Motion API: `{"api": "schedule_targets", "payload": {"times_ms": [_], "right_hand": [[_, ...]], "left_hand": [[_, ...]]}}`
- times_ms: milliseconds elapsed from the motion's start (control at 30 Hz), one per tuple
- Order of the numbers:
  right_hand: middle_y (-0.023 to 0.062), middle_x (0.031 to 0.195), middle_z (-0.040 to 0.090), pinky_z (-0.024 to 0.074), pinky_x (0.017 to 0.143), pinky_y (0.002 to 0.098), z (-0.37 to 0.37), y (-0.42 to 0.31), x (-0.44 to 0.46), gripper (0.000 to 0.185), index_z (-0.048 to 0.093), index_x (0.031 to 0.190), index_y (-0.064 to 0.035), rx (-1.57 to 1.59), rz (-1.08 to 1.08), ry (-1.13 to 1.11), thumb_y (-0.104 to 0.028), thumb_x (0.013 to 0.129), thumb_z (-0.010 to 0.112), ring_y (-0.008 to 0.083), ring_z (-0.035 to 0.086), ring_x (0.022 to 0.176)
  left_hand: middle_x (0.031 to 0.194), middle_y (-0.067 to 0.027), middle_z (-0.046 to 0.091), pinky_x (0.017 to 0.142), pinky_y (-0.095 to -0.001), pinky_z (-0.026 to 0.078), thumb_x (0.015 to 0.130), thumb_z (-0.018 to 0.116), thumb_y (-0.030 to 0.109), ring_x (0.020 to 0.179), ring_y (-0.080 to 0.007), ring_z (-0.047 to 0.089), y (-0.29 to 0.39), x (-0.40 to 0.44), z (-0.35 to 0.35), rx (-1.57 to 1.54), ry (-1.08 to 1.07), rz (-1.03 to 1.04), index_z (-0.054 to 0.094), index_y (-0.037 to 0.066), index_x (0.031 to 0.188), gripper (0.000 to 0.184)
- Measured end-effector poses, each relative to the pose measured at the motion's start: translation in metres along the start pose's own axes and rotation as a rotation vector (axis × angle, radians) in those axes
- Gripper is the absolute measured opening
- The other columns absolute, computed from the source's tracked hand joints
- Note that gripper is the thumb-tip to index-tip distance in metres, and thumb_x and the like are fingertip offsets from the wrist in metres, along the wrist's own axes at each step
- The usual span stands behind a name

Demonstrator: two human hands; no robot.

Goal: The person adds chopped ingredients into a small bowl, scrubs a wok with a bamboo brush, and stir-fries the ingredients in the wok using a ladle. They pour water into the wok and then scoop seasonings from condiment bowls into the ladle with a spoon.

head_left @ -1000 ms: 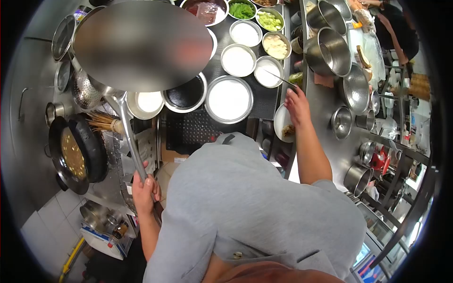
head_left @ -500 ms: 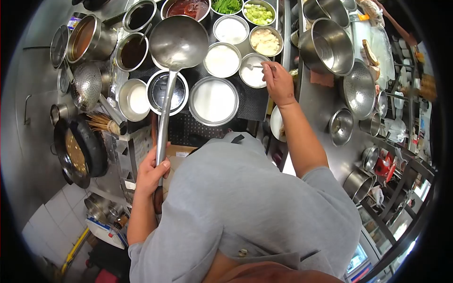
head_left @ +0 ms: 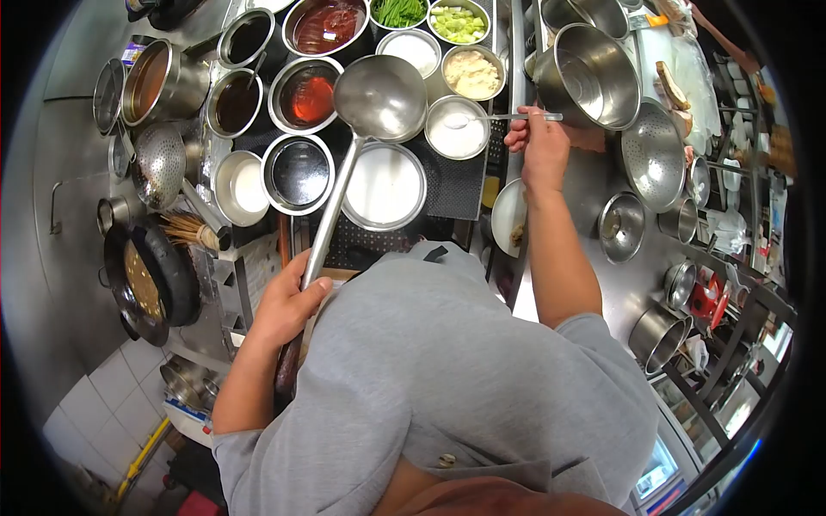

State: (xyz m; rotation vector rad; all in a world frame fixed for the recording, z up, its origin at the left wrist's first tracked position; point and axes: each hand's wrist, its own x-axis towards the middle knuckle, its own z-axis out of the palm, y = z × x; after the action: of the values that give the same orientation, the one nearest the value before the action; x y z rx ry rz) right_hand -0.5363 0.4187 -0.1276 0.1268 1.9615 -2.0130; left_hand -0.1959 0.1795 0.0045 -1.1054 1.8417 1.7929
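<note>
My left hand (head_left: 291, 297) is closed around the handle of a large steel ladle (head_left: 379, 96). The ladle's bowl hangs over the steel containers, partly covering a wide one of white contents (head_left: 385, 189). Between the fingers of my right hand (head_left: 542, 153) is the end of a small metal spoon (head_left: 514, 116). Its tip lies over a round container of white powder (head_left: 456, 142) and seems to carry some white. Close by stand a container of pale chopped pieces (head_left: 473, 72) and another white-filled one (head_left: 411, 52).
Containers of red liquid (head_left: 308, 96), dark liquid (head_left: 298, 174) and chopped greens (head_left: 398, 12) crowd the counter. At left are a perforated strainer (head_left: 160, 160) and black woks (head_left: 168, 271). A deep steel pot (head_left: 594, 82) and colander (head_left: 654, 159) stand at right.
The ladle has swung right, uncovering a red-filled container. My right hand has moved right and slightly down, drawing the spoon out so that its length shows.
</note>
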Motion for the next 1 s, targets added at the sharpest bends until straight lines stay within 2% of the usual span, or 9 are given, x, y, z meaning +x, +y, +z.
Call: {"api": "schedule_targets", "payload": {"times_ms": [133,233,300,333,467,633,700,833,1000], "right_hand": [[0.0096,0.082,0.067,0.0508,0.055,0.0244,0.024,-0.037,-0.029,0.030,0.066,0.109,0.0055,0.027,-0.075,-0.048,-0.021,0.104,0.053,0.0135,0.066,0.065],[0.0095,0.084,0.068,0.0519,0.059,0.0238,0.035,-0.038,-0.044,0.023,0.067,0.111,0.0045,-0.041,-0.250,-0.287,-0.014,0.102,0.056,0.0133,0.068,0.071],[0.0083,0.088,0.070,0.0525,0.063,0.0244,0.028,-0.037,-0.045,0.017,0.068,0.110,0.0036,-0.444,-0.833,-0.345,-0.007,0.101,0.058,0.0130,0.068,0.075],[0.0072,0.091,0.069,0.0526,0.065,0.0254,0.026,-0.029,-0.049,0.016,0.068,0.108,0.0035,-0.259,-0.720,-0.258,-0.006,0.100,0.058,0.0124,0.067,0.073],[0.0078,0.085,0.068,0.0515,0.064,0.0253,0.020,0.006,-0.034,0.020,0.068,0.105,0.0031,-0.255,-0.449,-0.085,-0.015,0.101,0.060,0.0112,0.066,0.070],[0.0069,0.081,0.068,0.0516,0.058,0.0255,0.038,0.065,-0.012,0.028,0.068,0.105,0.0025,-0.268,-0.187,-0.185,-0.024,0.102,0.059,0.0132,0.066,0.061],[0.0089,0.079,0.068,0.0519,0.053,0.0262,0.036,0.062,-0.009,0.031,0.067,0.106,0.0032,-0.168,-0.008,-0.011,-0.025,0.102,0.056,0.0143,0.066,0.059],[0.0115,0.079,0.065,0.0512,0.050,0.0267,0.015,0.036,-0.005,0.034,0.065,0.106,0.0070,-0.039,0.078,0.024,-0.024,0.103,0.052,0.0159,0.067,0.059],[0.0099,0.083,0.066,0.0548,0.061,0.0272,0.017,-0.013,-0.019,0.030,0.066,0.110,0.0054,0.112,-0.038,-0.038,-0.021,0.104,0.053,0.0156,0.069,0.071]], "left_hand": [[0.078,0.0049,0.052,0.057,-0.0223,0.039,0.095,0.065,0.015,0.064,-0.0043,0.047,0.016,0.004,0.006,0.041,-0.066,-0.005,0.052,0.000,0.140,0.049],[0.077,0.0052,0.052,0.057,-0.0228,0.040,0.094,0.065,0.015,0.064,-0.0048,0.048,0.025,0.004,0.010,0.089,-0.091,-0.019,0.053,0.000,0.139,0.048],[0.078,0.0046,0.053,0.058,-0.0233,0.041,0.094,0.065,0.015,0.064,-0.0054,0.049,0.030,0.004,0.010,0.073,-0.121,-0.054,0.054,0.000,0.139,0.049],[0.078,0.0046,0.053,0.058,-0.0233,0.041,0.094,0.065,0.015,0.064,-0.0054,0.049,0.032,0.003,0.009,0.069,-0.114,-0.055,0.054,0.000,0.139,0.049],[0.081,0.0038,0.054,0.063,-0.0235,0.042,0.093,0.065,0.016,0.069,-0.0062,0.050,0.017,0.005,0.006,0.102,-0.073,0.001,0.053,-0.001,0.139,0.050],[0.086,0.0025,0.055,0.071,-0.0236,0.043,0.093,0.064,0.014,0.079,-0.0067,0.050,0.013,0.002,0.006,0.136,-0.027,0.045,0.052,-0.001,0.139,0.051],[0.089,0.0012,0.057,0.074,-0.0243,0.044,0.092,0.064,0.014,0.081,-0.0073,0.051,0.012,0.001,0.008,0.168,0.017,0.112,0.053,-0.002,0.138,0.050],[0.091,0.0000,0.059,0.074,-0.0254,0.045,0.091,0.064,0.014,0.081,-0.0081,0.052,0.014,0.003,0.009,0.196,0.036,0.131,0.054,-0.002,0.137,0.050],[0.089,-0.0010,0.059,0.074,-0.0265,0.046,0.091,0.065,0.015,0.081,-0.0094,0.053,0.028,0.004,0.011,0.311,0.038,0.137,0.054,-0.002,0.137,0.050]]}}
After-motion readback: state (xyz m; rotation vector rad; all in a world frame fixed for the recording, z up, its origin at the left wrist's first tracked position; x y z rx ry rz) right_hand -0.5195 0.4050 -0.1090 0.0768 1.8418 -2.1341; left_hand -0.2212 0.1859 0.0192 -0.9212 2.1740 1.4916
